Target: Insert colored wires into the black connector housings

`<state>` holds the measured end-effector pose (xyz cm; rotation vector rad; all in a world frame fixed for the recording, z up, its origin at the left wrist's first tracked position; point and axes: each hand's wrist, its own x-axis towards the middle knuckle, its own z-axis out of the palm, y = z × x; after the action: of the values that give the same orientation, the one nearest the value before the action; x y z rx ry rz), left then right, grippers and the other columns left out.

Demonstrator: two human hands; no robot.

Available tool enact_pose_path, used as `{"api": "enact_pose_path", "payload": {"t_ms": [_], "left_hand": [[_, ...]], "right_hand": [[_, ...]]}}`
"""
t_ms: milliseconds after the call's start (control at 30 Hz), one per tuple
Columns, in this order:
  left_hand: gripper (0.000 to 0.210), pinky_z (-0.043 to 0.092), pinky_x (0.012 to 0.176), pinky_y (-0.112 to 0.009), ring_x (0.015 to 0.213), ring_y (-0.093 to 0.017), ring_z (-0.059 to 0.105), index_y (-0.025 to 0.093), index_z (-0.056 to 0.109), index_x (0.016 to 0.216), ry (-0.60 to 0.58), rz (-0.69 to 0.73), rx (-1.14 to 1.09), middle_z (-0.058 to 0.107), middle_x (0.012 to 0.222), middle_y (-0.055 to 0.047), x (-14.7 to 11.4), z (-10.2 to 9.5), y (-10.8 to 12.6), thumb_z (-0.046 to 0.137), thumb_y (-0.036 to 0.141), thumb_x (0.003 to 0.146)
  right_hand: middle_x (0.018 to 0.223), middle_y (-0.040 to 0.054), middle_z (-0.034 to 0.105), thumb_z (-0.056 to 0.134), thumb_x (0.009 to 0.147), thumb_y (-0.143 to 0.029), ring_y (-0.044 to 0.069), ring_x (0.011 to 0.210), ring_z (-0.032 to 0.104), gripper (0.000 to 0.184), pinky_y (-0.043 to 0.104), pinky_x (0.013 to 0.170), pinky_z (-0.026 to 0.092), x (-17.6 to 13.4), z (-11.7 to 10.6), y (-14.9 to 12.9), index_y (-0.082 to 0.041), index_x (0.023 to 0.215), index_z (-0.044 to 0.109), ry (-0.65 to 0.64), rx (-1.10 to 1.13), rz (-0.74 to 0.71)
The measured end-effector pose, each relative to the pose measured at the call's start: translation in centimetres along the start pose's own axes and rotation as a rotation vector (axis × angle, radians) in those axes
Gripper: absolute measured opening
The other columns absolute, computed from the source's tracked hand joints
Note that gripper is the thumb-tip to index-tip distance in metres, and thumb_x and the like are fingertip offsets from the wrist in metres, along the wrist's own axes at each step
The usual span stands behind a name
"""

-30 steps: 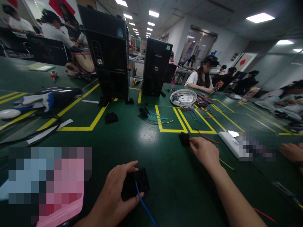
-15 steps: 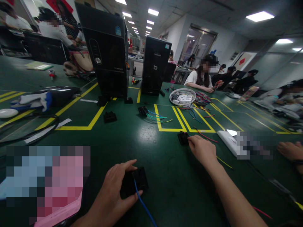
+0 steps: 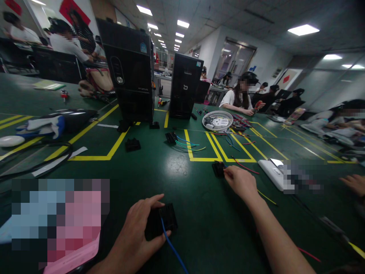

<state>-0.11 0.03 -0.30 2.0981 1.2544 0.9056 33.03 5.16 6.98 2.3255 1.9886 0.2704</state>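
Near the front of the green table, my left hand grips a black plastic terminal block between thumb and fingers. A blue wire runs from that block toward the bottom edge. My right hand reaches forward with its fingertips pinched at the right side of a second black block; what lies between them is hidden. Beside this hand are a red wire and a yellow wire. Farther back, another black block has blue and green wires, and a separate black block lies left.
Two black computer towers stand at the back. A white basket sits by a heap of wires. On the right are a white device and another person's hand. A pink-edged object lies front left.
The view has shifted slightly, with background and table items sitting a little lower. Both hands keep nearly the same positions and grips. The other person's hand at right has moved slightly right.
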Motion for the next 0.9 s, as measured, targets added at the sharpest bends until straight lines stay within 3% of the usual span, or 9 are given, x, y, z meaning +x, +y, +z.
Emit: {"api": "enact_pose_path", "payload": {"t_ms": [267, 467, 600, 667, 767, 833, 900], "left_hand": [[0.07, 0.044, 0.091, -0.05, 0.103, -0.031, 0.059, 0.031, 0.038, 0.132, 0.028, 0.05, 0.002, 0.063, 0.11, -0.004, 0.1, 0.2, -0.3, 0.071, 0.021, 0.071], [0.073, 0.041, 0.093, -0.05, 0.104, -0.03, 0.056, 0.031, 0.035, 0.133, -0.006, 0.038, -0.031, 0.06, 0.112, -0.004, 0.1, 0.2, -0.1, 0.07, 0.015, 0.071], [0.073, 0.039, 0.096, -0.05, 0.109, -0.03, 0.052, 0.03, 0.036, 0.132, -0.011, 0.026, -0.039, 0.057, 0.115, -0.005, 0.2, 0.0, 0.3, 0.069, 0.01, 0.07], [0.073, 0.04, 0.096, -0.049, 0.109, -0.03, 0.052, 0.029, 0.037, 0.131, -0.012, 0.021, -0.049, 0.056, 0.115, -0.005, 0.2, -0.1, 0.6, 0.069, 0.009, 0.068], [0.074, 0.04, 0.094, -0.048, 0.106, -0.029, 0.053, 0.029, 0.037, 0.13, -0.008, 0.032, -0.065, 0.057, 0.114, -0.005, 0.3, -0.1, 0.8, 0.07, 0.009, 0.067], [0.073, 0.04, 0.095, -0.047, 0.107, -0.029, 0.053, 0.029, 0.037, 0.131, -0.005, 0.051, -0.067, 0.057, 0.115, -0.005, 0.3, -0.2, 0.8, 0.07, 0.01, 0.068], [0.071, 0.038, 0.096, -0.047, 0.109, -0.029, 0.052, 0.029, 0.036, 0.131, -0.01, 0.064, -0.064, 0.057, 0.116, -0.006, 0.3, -0.2, 0.9, 0.067, 0.01, 0.07]], "right_hand": [[0.103, 0.0027, 0.073, 0.052, 0.091, -0.034, 0.023, 0.085, 0.069, 0.027, 0.028, 0.059, 0.047, -0.3, -0.1, 0.0, -0.025, 0.111, 0.067, 0.015, 0.075, 0.022], [0.109, 0.0065, 0.07, 0.041, 0.095, -0.041, 0.028, 0.097, 0.065, 0.035, 0.034, 0.063, 0.047, -1.7, -1.8, -0.5, -0.023, 0.106, 0.068, 0.166, 0.076, 0.105], [0.091, 0.0091, 0.072, 0.044, 0.092, -0.044, 0.027, 0.09, 0.065, 0.036, 0.035, 0.069, 0.046, -3.2, -2.3, -2.1, -0.021, 0.087, 0.071, 0.313, 0.291, -0.081], [0.079, 0.0071, 0.071, 0.044, 0.093, -0.045, 0.023, 0.078, 0.065, 0.038, 0.033, 0.07, 0.045, -4.2, -2.3, -3.7, -0.021, 0.076, 0.068, 0.202, 0.531, -0.251], [0.06, 0.0025, 0.063, 0.04, 0.096, -0.045, 0.017, 0.063, 0.061, 0.048, 0.027, 0.061, 0.042, -6.3, -2.2, -6.7, -0.021, 0.061, 0.062, -0.251, 0.822, -0.464], [0.061, 0.0022, 0.064, 0.04, 0.097, -0.045, 0.015, 0.062, 0.06, 0.048, 0.025, 0.06, 0.041, -7.7, -1.9, -8.5, -0.019, 0.066, 0.066, -0.463, 0.931, -0.527], [0.072, 0.0029, 0.067, 0.042, 0.095, -0.049, 0.014, 0.064, 0.057, 0.044, 0.024, 0.058, 0.04, -8.8, -1.5, -9.8, -0.019, 0.079, 0.071, -0.57, 1.059, -0.513]]}}
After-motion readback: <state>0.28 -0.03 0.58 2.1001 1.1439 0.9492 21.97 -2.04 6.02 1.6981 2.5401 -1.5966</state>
